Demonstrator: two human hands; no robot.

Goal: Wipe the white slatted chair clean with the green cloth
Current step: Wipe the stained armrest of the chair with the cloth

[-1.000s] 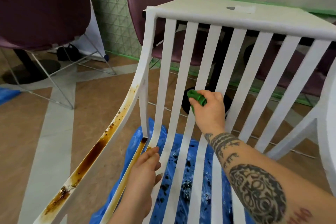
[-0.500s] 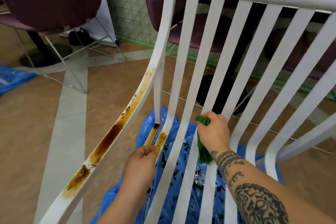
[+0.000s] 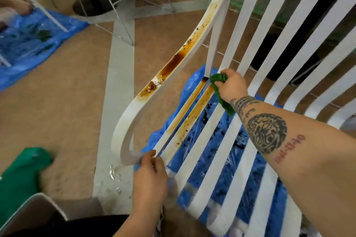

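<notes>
Quick count: one white slatted chair [image 3: 202, 138], one green cloth [image 3: 219, 81], two hands.

The right hand [image 3: 233, 87] has the cloth bunched in its curled fingers, pressed where the chair's seat meets its back, on the slats nearest the armrest [image 3: 179, 59]. The left hand [image 3: 150, 175] is closed round the chair's front edge, right where the armrest curls under, though it's blurry there.

There are three brown stained strips: the armrest top plus the two slats [image 3: 193, 108] beside it.

There are two blue sheets: one [image 3: 215, 161] under the chair with dark spatter on it, and another [image 3: 28, 44] well off past the armrest.

The chair's back is cut off at the top, so I can't count the slats. There's a blurry green blob [image 3: 19, 171] on the floor off the chair's front corner, and I can't tell what it is.
</notes>
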